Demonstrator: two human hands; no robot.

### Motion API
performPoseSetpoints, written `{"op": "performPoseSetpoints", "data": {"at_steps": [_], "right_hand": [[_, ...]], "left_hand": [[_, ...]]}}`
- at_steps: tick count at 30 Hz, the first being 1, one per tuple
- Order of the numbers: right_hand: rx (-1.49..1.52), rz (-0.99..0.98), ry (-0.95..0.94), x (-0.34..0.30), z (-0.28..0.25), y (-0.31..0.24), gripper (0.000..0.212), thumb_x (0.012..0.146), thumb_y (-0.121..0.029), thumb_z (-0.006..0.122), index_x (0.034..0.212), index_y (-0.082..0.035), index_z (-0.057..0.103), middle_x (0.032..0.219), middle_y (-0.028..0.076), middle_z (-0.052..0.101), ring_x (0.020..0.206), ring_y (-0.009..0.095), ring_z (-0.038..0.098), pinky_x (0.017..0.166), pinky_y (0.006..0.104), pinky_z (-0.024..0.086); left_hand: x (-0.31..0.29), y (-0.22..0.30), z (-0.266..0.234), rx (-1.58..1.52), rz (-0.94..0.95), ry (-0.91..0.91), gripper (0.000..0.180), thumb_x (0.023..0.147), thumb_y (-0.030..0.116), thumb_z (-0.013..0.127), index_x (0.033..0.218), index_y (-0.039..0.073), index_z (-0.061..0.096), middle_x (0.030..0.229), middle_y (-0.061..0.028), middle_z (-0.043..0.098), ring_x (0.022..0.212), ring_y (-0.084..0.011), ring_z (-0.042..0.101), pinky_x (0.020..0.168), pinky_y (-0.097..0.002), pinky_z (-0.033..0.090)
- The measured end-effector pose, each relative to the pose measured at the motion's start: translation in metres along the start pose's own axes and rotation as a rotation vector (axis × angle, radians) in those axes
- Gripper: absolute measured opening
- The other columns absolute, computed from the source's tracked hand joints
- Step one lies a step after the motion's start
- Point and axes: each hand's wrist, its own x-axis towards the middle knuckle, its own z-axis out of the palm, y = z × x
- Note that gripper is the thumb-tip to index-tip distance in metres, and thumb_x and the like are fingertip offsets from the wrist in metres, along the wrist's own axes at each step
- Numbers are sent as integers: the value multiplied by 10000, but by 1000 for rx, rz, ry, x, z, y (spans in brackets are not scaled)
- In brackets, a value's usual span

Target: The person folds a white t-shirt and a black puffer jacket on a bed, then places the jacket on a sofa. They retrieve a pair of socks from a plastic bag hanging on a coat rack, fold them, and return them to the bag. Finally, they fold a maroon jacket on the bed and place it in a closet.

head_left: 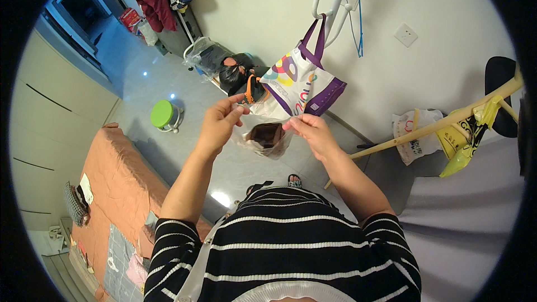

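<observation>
Between my two hands hangs a clear plastic bag (276,151), its mouth spread apart. Something dark brown (266,134) lies inside; its kind I cannot make out. My left hand (221,122) pinches the bag's rim on the left, thumb against forefinger. On the other side my right hand (314,135) grips the rim between thumb and fingers. Just beyond the hands, a white tote bag (291,78) with purple handles and a colourful print hangs from a white coat stand (337,5).
Behind the hands, a black plastic bag (235,72) and other bags sit along the wall. A green round stool (162,113) stands on the left, beyond a bed with an orange cover (120,162). To the right, a wooden pole (442,126) slants past hanging plastic bags.
</observation>
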Motion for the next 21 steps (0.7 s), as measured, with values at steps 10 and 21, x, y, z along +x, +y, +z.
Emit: {"op": "performPoseSetpoints", "data": {"at_steps": [10, 21], "right_hand": [[-94, -156, 13, 1, -1, -35, 298, 916, -51, 479, 1185, 45, 566, 1065, 101, 642, 881, 149, 620, 833, 294, 493], [-639, -517, 321, 2, 11, -41, 204, 751, -90, 681, 931, 4, 672, 828, 135, 643, 644, 207, 635, 601, 304, 490]], "left_hand": [[7, 14, 30, -203, -6, -137, 381, 898, -36, 418, 1274, -2, 462, 1117, -113, 590, 781, -154, 628, 712, -279, 522], [34, 15, 79, 107, 98, -194, 532, 813, 81, 698, 1239, -22, 396, 811, -66, 642, 678, -105, 586, 587, -230, 462]]}}
